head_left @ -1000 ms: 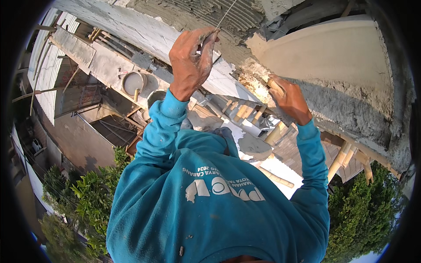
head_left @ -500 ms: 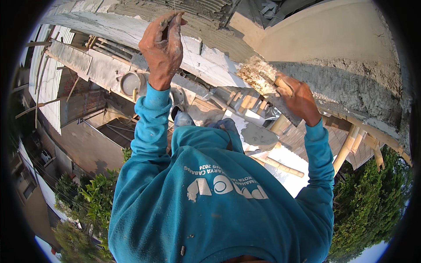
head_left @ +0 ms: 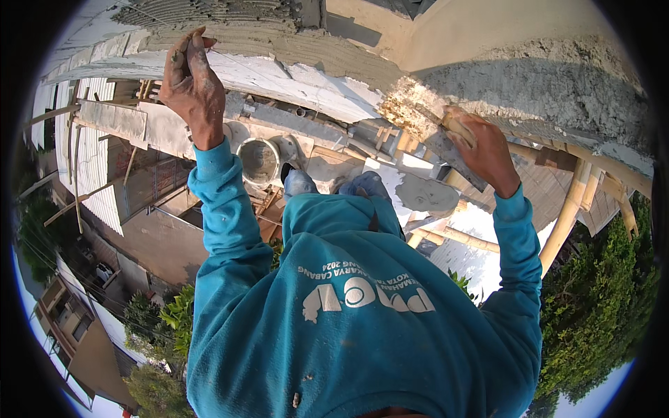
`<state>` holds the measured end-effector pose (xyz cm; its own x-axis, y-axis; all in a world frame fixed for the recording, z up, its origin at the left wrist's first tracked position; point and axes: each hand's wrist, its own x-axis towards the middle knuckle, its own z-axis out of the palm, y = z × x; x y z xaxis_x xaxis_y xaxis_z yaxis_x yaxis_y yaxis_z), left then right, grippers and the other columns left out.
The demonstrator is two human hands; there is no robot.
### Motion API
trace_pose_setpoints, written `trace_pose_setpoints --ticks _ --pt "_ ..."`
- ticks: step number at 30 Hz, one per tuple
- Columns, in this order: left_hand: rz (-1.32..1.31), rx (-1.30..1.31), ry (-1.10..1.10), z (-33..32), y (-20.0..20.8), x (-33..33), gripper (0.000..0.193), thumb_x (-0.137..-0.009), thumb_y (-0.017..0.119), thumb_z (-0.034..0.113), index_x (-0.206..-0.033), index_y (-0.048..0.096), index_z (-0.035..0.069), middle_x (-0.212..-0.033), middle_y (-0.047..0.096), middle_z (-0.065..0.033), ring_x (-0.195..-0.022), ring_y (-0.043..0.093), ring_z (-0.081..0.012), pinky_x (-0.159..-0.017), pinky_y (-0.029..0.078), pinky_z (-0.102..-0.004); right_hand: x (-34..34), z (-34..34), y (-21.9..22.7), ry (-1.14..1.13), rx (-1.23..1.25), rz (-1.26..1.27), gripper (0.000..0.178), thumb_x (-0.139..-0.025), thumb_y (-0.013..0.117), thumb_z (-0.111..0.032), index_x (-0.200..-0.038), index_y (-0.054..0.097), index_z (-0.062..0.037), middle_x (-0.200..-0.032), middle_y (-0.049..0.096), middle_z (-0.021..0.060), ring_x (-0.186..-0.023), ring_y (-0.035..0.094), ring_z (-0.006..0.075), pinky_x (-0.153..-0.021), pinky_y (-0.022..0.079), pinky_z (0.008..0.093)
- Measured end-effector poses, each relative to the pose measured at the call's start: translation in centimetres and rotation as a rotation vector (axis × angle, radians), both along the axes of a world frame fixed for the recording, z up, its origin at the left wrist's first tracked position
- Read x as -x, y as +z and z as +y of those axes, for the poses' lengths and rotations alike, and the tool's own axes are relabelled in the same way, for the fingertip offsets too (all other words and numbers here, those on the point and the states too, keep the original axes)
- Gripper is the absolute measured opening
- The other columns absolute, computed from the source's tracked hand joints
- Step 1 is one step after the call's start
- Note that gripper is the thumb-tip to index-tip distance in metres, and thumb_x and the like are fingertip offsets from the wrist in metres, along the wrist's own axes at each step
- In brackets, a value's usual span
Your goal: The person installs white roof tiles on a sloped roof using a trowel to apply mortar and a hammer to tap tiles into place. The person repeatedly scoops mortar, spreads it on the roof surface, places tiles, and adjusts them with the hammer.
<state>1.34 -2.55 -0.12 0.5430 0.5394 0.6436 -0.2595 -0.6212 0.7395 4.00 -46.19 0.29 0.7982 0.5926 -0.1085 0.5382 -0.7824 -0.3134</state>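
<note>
My right hand (head_left: 486, 150) is closed round the wooden handle of a plastering trowel (head_left: 456, 164). Its long grey metal blade lies by the wall's edge, beside a sunlit, rough whitish-tan patch (head_left: 411, 108). On the left my raised left hand (head_left: 194, 94) is smeared with dried mortar, thumb and fingers pinched together. A thin string (head_left: 254, 70) runs from those fingers along the wall top. Wet grey mortar with comb-like ridges (head_left: 244, 21) covers part of the wall ahead, above a white block edge (head_left: 327, 90).
Below, a round bucket of grey mix (head_left: 258, 161) stands on scaffold boards near my feet. A grey mortar heap (head_left: 426, 194) lies on a pale board. Bamboo poles (head_left: 566, 209) support the right side. Past the scaffold, the ground lies far down, with trees (head_left: 592, 313) and roofs.
My left hand has moved left and slightly down along the wall with the string. The right hand and trowel have shifted slightly right and down. The view has turned a little.
</note>
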Motion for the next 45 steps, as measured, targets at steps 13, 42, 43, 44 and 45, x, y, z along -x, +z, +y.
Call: trace_pose_setpoints --ticks 13,42,43,44,45 --pt "0.183 -0.100 -0.084 1.3 1.3 -0.4 0.023 -0.100 0.057 0.015 -0.109 0.069 -0.002 -0.087 0.071 -0.0098 -0.083 0.063 -0.0127 -0.079 0.050 -0.0302 9.7 3.4 -0.8 -0.604 -0.346 -0.023 0.047 -0.081 0.072 -0.011 -0.127 0.063 -0.0136 -0.103 0.067 0.0135 -0.090 0.067 0.0334 -0.075 0.055 0.0371" --pt "1.126 -0.422 -0.567 2.8 -13.7 8.0 0.047 -0.101 0.051 0.040 -0.122 0.053 -0.003 -0.107 0.056 -0.0143 -0.093 0.057 -0.0225 -0.078 0.049 -0.0367 35.0 0.6 -26.0 -2.036 -0.592 -0.318 0.029 -0.092 0.068 -0.022 -0.110 0.060 -0.0010 -0.087 0.064 0.0111 -0.078 0.061 0.0170 -0.068 0.050 0.0326" --pt "1.300 -0.330 -0.528 1.4 -15.4 8.7 0.046 -0.101 0.051 0.038 -0.121 0.054 -0.003 -0.108 0.057 -0.0146 -0.094 0.057 -0.0231 -0.077 0.049 -0.0368 36.3 -1.5 -27.9 -2.073 -0.672 -0.302 0.028 -0.094 0.066 -0.024 -0.107 0.060 -0.0006 -0.083 0.062 0.0094 -0.075 0.059 0.0159 -0.066 0.049 0.0324" --pt "1.385 -0.390 -0.593 0.2 -17.2 9.0 0.043 -0.100 0.052 0.037 -0.121 0.055 -0.001 -0.109 0.057 -0.0152 -0.093 0.058 -0.0240 -0.076 0.050 -0.0370 37.4 -3.8 -30.0 -2.086 -0.713 -0.308 0.027 -0.096 0.064 -0.026 -0.104 0.058 -0.0007 -0.081 0.059 0.0069 -0.072 0.056 0.0148 -0.064 0.047 0.0322" --pt "1.335 -0.448 -0.684 -1.3 -19.3 9.4 0.037 -0.101 0.052 0.031 -0.119 0.056 -0.001 -0.109 0.058 -0.0161 -0.092 0.059 -0.0247 -0.076 0.051 -0.0372 38.4 -6.3 -32.7 -2.096 -0.760 -0.314 0.027 -0.097 0.061 -0.028 -0.100 0.057 -0.0007 -0.078 0.056 0.0044 -0.068 0.053 0.0138 -0.061 0.046 0.0320"
